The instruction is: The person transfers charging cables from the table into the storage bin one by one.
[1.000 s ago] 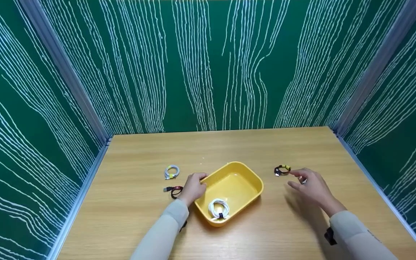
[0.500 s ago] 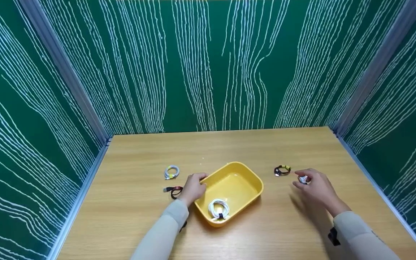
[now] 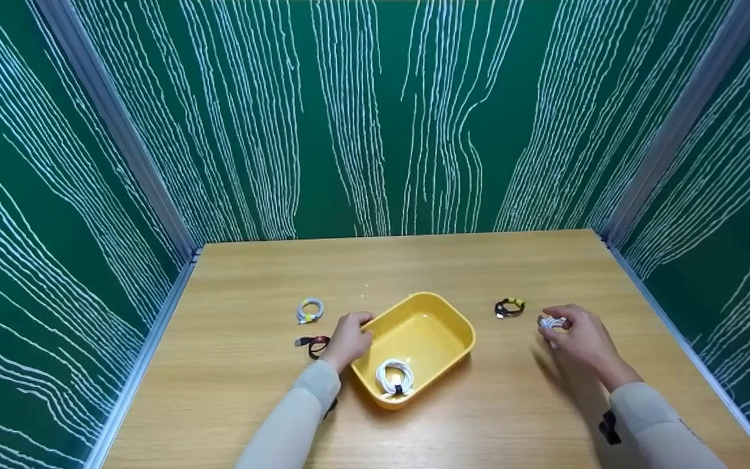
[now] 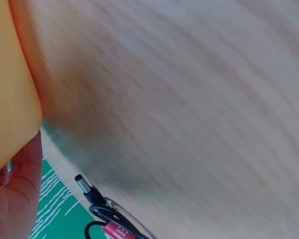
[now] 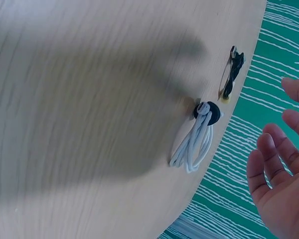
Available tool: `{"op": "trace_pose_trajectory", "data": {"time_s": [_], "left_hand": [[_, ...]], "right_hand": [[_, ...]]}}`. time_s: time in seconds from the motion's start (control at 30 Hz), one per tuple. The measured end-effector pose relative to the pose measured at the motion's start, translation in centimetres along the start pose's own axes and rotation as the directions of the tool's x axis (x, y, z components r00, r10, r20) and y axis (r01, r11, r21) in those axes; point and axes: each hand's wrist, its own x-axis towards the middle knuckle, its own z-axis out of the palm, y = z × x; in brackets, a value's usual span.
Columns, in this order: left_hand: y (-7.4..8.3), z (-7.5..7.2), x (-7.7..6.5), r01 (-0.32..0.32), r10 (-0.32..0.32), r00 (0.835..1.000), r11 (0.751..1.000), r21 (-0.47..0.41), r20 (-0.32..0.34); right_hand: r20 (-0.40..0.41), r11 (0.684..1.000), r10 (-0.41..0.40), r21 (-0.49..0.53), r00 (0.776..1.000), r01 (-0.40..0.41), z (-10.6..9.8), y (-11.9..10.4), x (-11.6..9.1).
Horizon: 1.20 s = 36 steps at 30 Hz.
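While the yellow bin (image 3: 426, 335) sits before us, our left hand (image 3: 349, 340) grips its rim at nine o'clock; our right hand (image 3: 580, 335), fingers loose and empty, hovers at its three o'clock near a white cable (image 5: 191, 144); another white coil (image 3: 407, 376) lies inside toward seven.

Soft, blurry-edged shadows across the table (image 5: 89, 109)

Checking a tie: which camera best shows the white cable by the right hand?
Right wrist: it shows the white cable and black tie unobstructed. In the head view the right hand partly covers it; left wrist omits it.
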Motion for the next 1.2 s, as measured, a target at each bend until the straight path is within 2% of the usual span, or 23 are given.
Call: {"op": "trace_pose_trajectory", "data": {"time_s": [0.4, 0.67, 0.83, 1.2], "left_hand": [[0.2, -0.1, 0.0, 0.036, -0.036, 0.999, 0.999, -0.016, 0.018], [0.4, -0.2, -0.1, 0.009, -0.009, 1.000, 1.000, -0.001, -0.004], [0.3, -0.2, -0.1, 0.015, -0.015, 1.000, 1.000, -0.006, 0.001], [0.4, -0.2, -0.1, 0.025, -0.025, 1.000, 1.000, -0.006, 0.010]], "right_hand": [[0.060, 0.995, 0.094, 0.013, 0.994, -0.095, -0.6, 1.4, 0.0], [0.026, 0.995, 0.100, -0.032, 0.995, -0.099, -0.6, 2.1, -0.1], [0.063, 0.987, 0.159, -0.011, 0.985, -0.158, -0.7, 2.5, -0.1], [0.103, 0.978, 0.210, -0.004, 0.972, -0.210, -0.6, 3.7, 0.2]]}}
